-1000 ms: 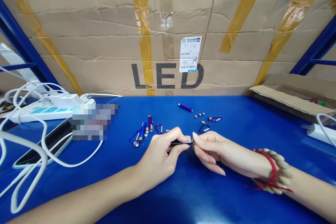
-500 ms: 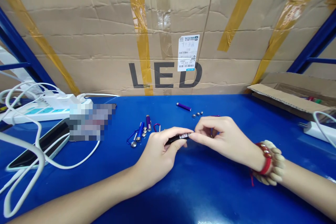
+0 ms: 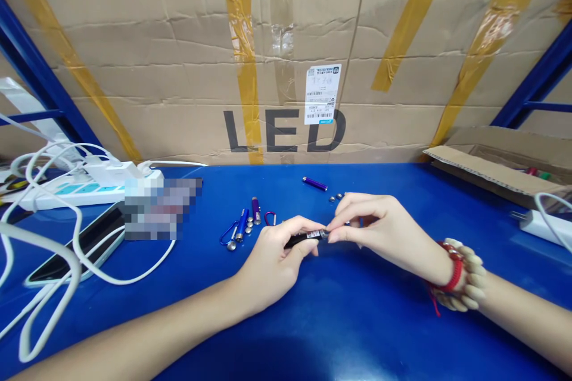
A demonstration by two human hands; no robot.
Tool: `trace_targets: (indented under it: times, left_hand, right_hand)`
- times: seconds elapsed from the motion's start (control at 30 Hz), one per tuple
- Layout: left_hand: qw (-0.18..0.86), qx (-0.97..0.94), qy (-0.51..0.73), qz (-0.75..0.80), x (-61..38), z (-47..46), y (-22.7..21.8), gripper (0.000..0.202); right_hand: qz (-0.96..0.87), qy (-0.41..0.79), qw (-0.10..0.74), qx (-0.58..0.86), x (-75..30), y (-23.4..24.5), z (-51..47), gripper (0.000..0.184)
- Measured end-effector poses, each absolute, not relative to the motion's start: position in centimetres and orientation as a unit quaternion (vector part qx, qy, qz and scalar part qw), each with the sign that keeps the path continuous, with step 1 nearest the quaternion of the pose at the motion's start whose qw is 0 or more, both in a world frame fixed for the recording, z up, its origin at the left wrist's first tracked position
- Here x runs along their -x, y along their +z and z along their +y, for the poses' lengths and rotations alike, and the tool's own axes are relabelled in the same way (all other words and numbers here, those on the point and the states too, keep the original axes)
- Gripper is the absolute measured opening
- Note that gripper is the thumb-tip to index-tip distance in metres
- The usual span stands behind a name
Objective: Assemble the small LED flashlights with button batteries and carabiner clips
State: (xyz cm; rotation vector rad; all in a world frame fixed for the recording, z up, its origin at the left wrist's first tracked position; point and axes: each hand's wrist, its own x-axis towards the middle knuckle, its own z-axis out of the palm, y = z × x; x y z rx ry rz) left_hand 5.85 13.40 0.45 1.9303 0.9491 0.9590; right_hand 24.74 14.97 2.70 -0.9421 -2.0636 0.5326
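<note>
At back of bench: lg. cardboard sheet stood upright, w/ yellow tape in strips & "LED" in blk letters. Blue tabletop ran fwd from its foot; blue posts slanted at both sides. Sm. open carton sat at far rt. edge, contents mostly hidden. Power strip lay at far lt., white cables looped over & in front. Phone, dark screen, lay nr strip, cable across it; pixelated patch covered area beside.

Left hand was closed on black tube, fingers over top, thumb along near side; tube was approx. level, off the table, betw. both hands, printed label turned up. Right hand came in from rt., thumb + fingertip pinched together on tube's metal rt. end; cdn't tell whether a loose part sat betw. them. Rt. wrist wore beaded bracelet + red cord.

White adapter lay below carton, at rt. edge. Purple tube lay alone beyond hands. Lt. of hands: blue tube, w/ shorter purple tube nr it. Blue clip lay just lt. of blue tube; red-purple clip nr left hand, partly hidden. Smallest: silver discs betw. the two tubes; more sm. metal pieces just past right hand's fingers, partly blocked.
</note>
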Motion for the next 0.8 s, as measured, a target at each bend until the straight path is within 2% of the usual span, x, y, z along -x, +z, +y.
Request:
trace_targets:
  times: [0.1,0.33,0.67,0.8]
  left_hand:
    - [0.407,-0.752,0.370,0.363,-5.77,13.30,0.16,0.008]
    - [0.396,-0.772,0.356,0.348,-5.57,12.99,-0.02,0.009]
    - [0.350,-0.781,0.369,0.362,-5.66,12.82,0.00,0.010]
    - [0.330,-0.787,0.377,0.360,-5.66,12.86,-0.05,0.012]
  right_hand:
    - [-0.804,0.243,0.378,0.389,-24.82,2.39,15.15,0.020]
    - [-0.780,0.352,0.307,0.416,-24.73,2.19,15.71,0.023]
    - [-0.759,0.384,0.304,0.429,-24.60,2.37,15.27,0.027]
    - [-0.734,0.422,0.289,0.447,-24.18,2.58,14.88,0.035]
